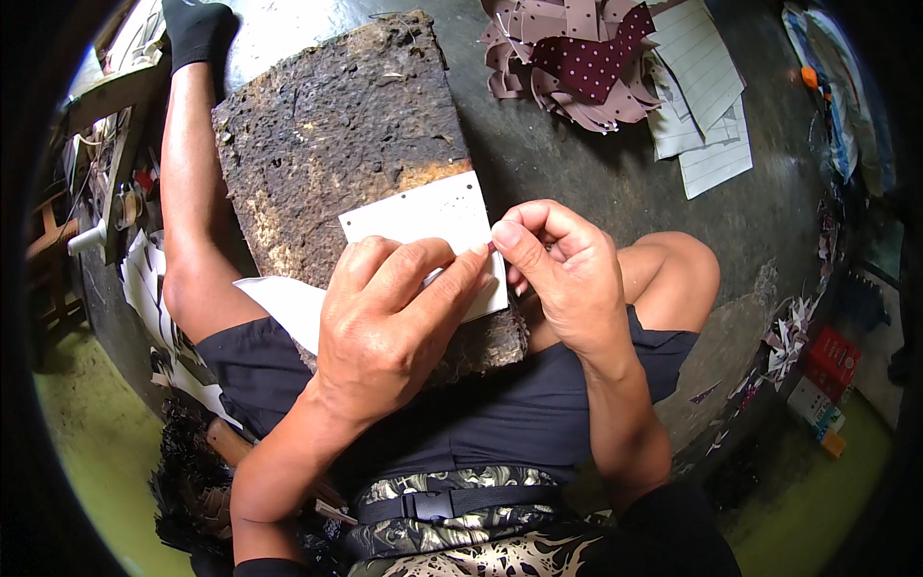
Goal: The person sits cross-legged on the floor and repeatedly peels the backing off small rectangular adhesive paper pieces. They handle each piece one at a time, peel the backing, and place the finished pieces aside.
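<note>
On a rough, dark, worn board (pixel 346 125) across my lap lies a white sheet (pixel 423 207) with several small dark dots along its edges. My left hand (pixel 389 308) presses down on this sheet, its fingers close together and its fingertips at the sheet's right edge. Beside it, my right hand (pixel 567 264) is closed in a pinch just past that edge. A tiny magenta bit shows between the two hands' fingertips; what the right fingers hold is mostly hidden. Another white piece (pixel 288 306) sticks out under my left wrist.
Beyond the board at the right sits a heap of mauve cut pieces (pixel 567 96), with a dark red polka-dot piece (pixel 601 58) on top. Lined white sheets (pixel 707 87) lie next to it. White scraps (pixel 159 298) lie left of my leg. A red box (pixel 832 361) stands far right.
</note>
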### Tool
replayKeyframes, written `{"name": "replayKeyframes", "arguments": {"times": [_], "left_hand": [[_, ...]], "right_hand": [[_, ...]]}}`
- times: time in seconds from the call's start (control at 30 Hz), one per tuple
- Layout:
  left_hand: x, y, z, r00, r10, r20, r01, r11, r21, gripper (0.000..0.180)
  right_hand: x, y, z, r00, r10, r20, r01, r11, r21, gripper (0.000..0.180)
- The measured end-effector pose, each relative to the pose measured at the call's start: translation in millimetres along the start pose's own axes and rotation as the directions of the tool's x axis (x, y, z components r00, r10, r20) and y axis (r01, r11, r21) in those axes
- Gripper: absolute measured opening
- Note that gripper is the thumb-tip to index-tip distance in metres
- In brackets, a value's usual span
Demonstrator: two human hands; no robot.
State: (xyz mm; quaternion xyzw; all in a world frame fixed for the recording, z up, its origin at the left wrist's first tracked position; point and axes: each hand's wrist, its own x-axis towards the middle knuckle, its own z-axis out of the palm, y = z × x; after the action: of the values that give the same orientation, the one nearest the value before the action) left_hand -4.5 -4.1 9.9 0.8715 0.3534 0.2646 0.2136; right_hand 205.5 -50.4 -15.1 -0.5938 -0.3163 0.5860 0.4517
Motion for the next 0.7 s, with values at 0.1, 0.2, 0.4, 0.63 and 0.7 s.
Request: {"name": "replayKeyframes", "arguments": {"times": [0.1, 0.2, 0.4, 0.63, 0.7], "left_hand": [[1.1, -0.7, -0.4, 1.000, 0.013, 0.007, -0.013, 1.000, 0.014, 0.040], [1.8, 0.0, -0.2, 1.000, 0.015, 0.009, -0.015, 1.000, 0.024, 0.040], [2.9, 3.2, 1.1, 1.000, -0.004, 0.015, 0.003, 0.999, 0.040, 0.038], [1.3, 2.4, 4.8, 1.000, -0.011, -0.020, 0.012, 0.999, 0.040, 0.034], [0.8, 1.6, 6.0, 0.999, -0.021, -0.036, 0.022, 0.999, 0.024, 0.033]], "right_hand": [[0.2, 7.4, 1.9, 1.000, -0.003, 0.003, 0.002, 0.998, 0.056, 0.019], [0.7, 13.3, 4.2, 0.999, -0.040, 0.005, 0.039, 0.998, 0.039, 0.021], [0.7, 12.5, 7.8, 0.997, 0.013, -0.079, -0.008, 0.998, 0.064, 0.025], [0.4, 16.8, 18.6, 0.991, -0.125, -0.052, 0.122, 0.991, -0.057, 0.030], [1.0, 18.9, 17.1, 0.987, -0.153, -0.043, 0.150, 0.987, -0.062, 0.031]]}}
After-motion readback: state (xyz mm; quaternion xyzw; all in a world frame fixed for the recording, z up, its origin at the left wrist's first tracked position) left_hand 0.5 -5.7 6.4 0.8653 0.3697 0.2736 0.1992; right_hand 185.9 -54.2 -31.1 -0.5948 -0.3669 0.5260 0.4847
